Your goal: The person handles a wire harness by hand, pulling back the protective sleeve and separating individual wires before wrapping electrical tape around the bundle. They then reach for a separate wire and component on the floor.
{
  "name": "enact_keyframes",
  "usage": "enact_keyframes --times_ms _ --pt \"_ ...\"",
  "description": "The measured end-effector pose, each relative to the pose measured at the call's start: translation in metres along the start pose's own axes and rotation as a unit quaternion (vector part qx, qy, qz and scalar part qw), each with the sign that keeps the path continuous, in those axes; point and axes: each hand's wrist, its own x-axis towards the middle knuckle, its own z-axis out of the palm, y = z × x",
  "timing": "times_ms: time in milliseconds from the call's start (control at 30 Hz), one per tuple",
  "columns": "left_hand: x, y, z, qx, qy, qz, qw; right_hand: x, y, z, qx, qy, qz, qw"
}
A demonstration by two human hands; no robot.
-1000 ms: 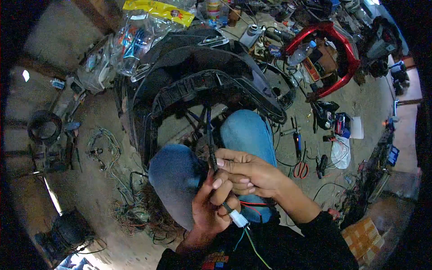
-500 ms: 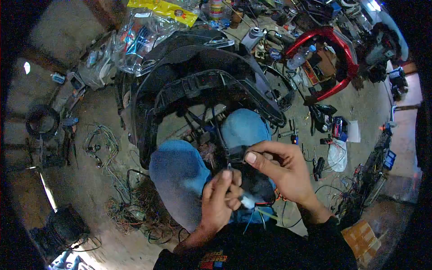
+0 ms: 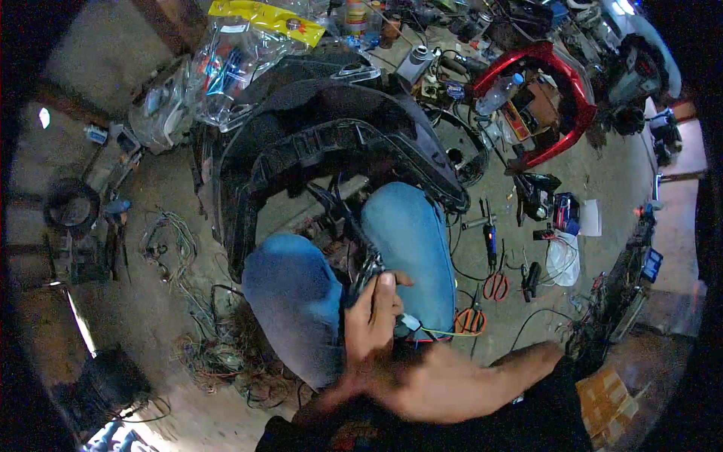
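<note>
Left hand (image 3: 370, 320), fingers pinching a dark cable (image 3: 369, 265), now unaided; right hand (image 3: 425, 384) withdrawn from it and crossing the left wrist, blurred, its finger state impossible to tell, presumably a pause in two-handed wiring work. Cable: black, glinting at the fingertips, running up beyond them between the knees. White connector (image 3: 410, 322): just right of the fingers, yellow-green wire (image 3: 440, 332) trailing outward.

Dim and grainy; white glare hits the dusty grey-brown floor (image 3: 169, 377) towards seven o'clock; the bare right hand (image 3: 435, 386) is blurred; fisheye edges bow into black.
</note>
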Motion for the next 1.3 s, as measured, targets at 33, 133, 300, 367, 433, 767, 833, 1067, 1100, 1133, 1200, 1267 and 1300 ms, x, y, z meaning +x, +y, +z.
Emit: enact_keyframes --times_ms 33,133,300,367,433,767,833,1067,1100,1133,1200,1267,1300 --pt "0.002 -0.006 0.003 -0.061 -0.007 -0.02 0.998 -0.009 -0.006 -0.007 0.144 0.079 -0.113 0.98" --pt "0.003 -0.019 0.01 -0.235 -0.022 -0.071 0.969 -0.018 0.008 -0.011 0.212 0.368 -0.066 0.903" --pt "-0.003 -0.008 -0.015 -0.437 -0.106 -0.108 0.887 -0.003 0.062 -0.045 0.495 0.351 0.171 0.776" --pt "-0.005 -0.011 -0.022 -0.471 -0.139 -0.096 0.866 0.016 0.075 -0.031 0.608 0.248 0.1 0.747" --pt "-0.003 -0.018 -0.028 -0.489 -0.166 -0.081 0.853 0.037 0.078 -0.025 0.698 0.216 0.069 0.679" --pt "-0.006 -0.007 -0.033 -0.579 -0.165 -0.13 0.788 0.047 0.074 -0.026 0.644 0.3 0.063 0.701" --pt "-0.008 -0.009 -0.034 -0.533 -0.155 -0.14 0.82 0.041 0.073 -0.021 0.502 0.383 0.104 0.769" --pt "-0.007 -0.002 -0.013 -0.317 -0.003 -0.176 0.932 -0.001 0.071 -0.04 0.388 0.386 0.181 0.817" --pt "-0.005 -0.01 -0.009 -0.27 -0.008 -0.132 0.954 -0.002 0.066 -0.047 0.344 0.388 0.183 0.835" --pt "-0.001 -0.019 -0.006 -0.221 -0.012 -0.087 0.971 -0.001 0.062 -0.051 0.299 0.389 0.183 0.852" --pt "0.004 -0.041 -0.006 -0.21 -0.012 -0.066 0.975 0.019 0.051 -0.045 0.144 0.402 0.15 0.891" --pt "0.009 -0.042 0.017 -0.316 0.036 0.03 0.948 0.042 0.032 -0.029 -0.006 0.352 0.152 0.923" --pt "0.007 -0.03 0.034 -0.357 0.067 0.129 0.923 0.046 0.021 -0.023 -0.065 0.33 0.15 0.93"
